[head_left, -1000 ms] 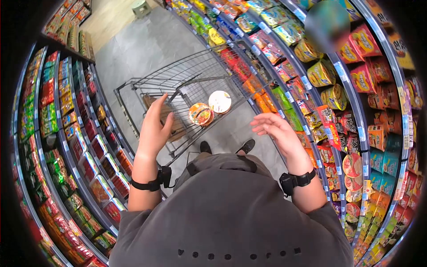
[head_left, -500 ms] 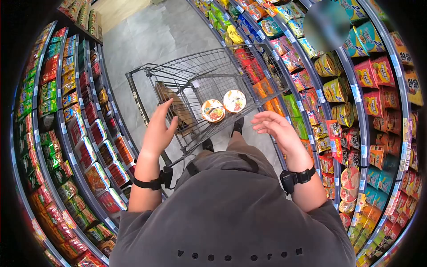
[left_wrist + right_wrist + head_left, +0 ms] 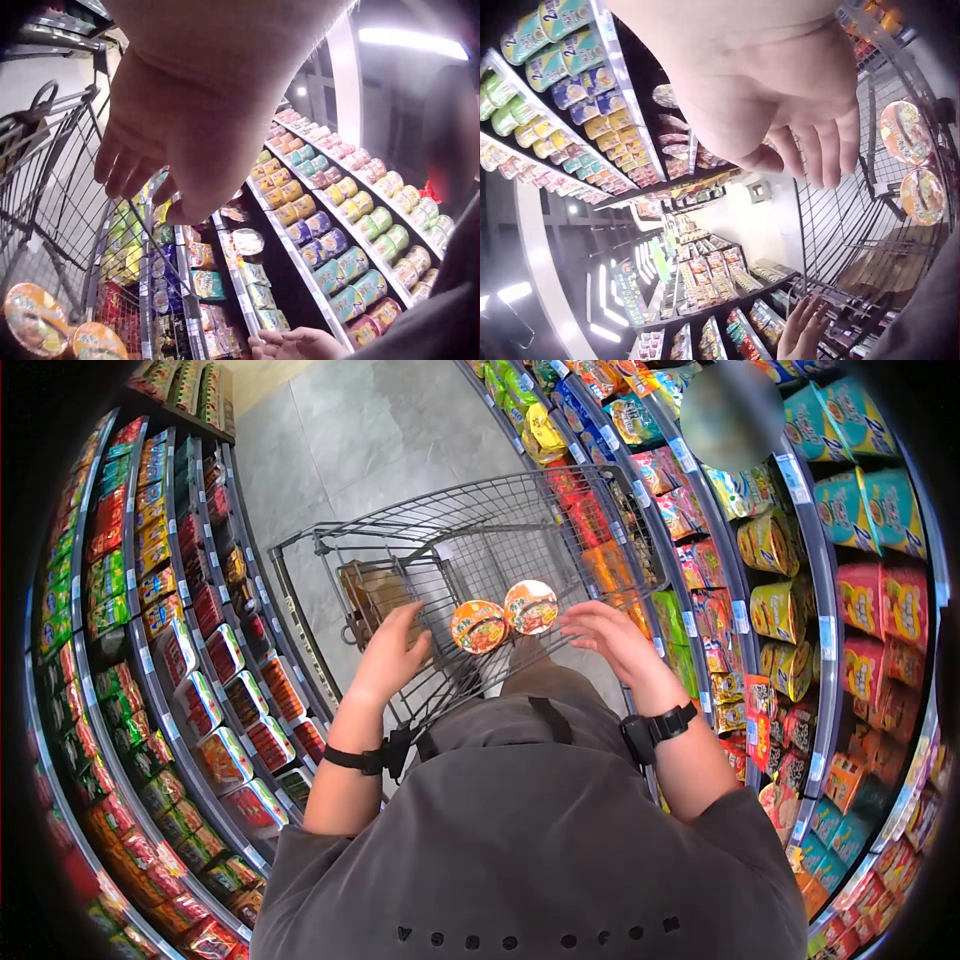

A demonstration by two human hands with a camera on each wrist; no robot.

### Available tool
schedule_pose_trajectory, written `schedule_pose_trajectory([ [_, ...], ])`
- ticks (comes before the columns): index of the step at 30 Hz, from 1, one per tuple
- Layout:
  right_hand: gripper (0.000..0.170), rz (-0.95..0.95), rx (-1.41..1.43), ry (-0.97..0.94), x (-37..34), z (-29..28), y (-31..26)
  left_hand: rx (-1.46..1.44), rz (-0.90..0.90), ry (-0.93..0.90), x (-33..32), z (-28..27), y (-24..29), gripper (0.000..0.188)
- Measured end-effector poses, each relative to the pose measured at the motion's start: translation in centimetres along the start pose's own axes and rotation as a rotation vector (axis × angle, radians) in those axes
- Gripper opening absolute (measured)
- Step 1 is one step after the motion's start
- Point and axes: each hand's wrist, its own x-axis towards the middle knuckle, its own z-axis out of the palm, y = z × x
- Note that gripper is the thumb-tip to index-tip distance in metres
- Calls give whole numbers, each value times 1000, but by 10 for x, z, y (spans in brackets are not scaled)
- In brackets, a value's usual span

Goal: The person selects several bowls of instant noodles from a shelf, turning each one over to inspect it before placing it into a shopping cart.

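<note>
Two round instant-noodle bowls with orange and white lids, the left one (image 3: pixel 479 627) and the right one (image 3: pixel 531 608), lie side by side in a wire shopping cart (image 3: pixel 440 525). My left hand (image 3: pixel 392 655) hovers over the cart's near left part, fingers relaxed, holding nothing. At the cart's near right side, my right hand (image 3: pixel 618 645) is held in the air, fingers loosely extended and empty. The left wrist view shows the left palm (image 3: pixel 187 135) beside the cart wires; the right wrist view shows the right hand (image 3: pixel 780 105) with fingers hanging, the bowls (image 3: pixel 906 133) beyond.
Shelves of packaged snacks (image 3: pixel 120 690) line the left side. On the right, shelves hold noodle packs and cups (image 3: pixel 780 610). A brown box or bag (image 3: pixel 375 595) is at the cart's left end. Grey tiled floor (image 3: pixel 370 440) stretches beyond the cart.
The cart and bowls shift in the head view, and the shelves slide as the view moves. My left hand has moved right and slightly down. Both hands stay empty.
</note>
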Motion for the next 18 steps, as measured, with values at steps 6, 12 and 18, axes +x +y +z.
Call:
schedule_pose_trajectory([
  [6,29,117,-3,73,93,-49,41,-10,-105,-217,66,62,-17,49],
  [12,36,423,-8,249,149,-57,69,-63,-175,-328,114,156,-53,53],
  [18,32,560,36,194,177,-65,101,-72,-394,-499,138,214,-50,51],
])
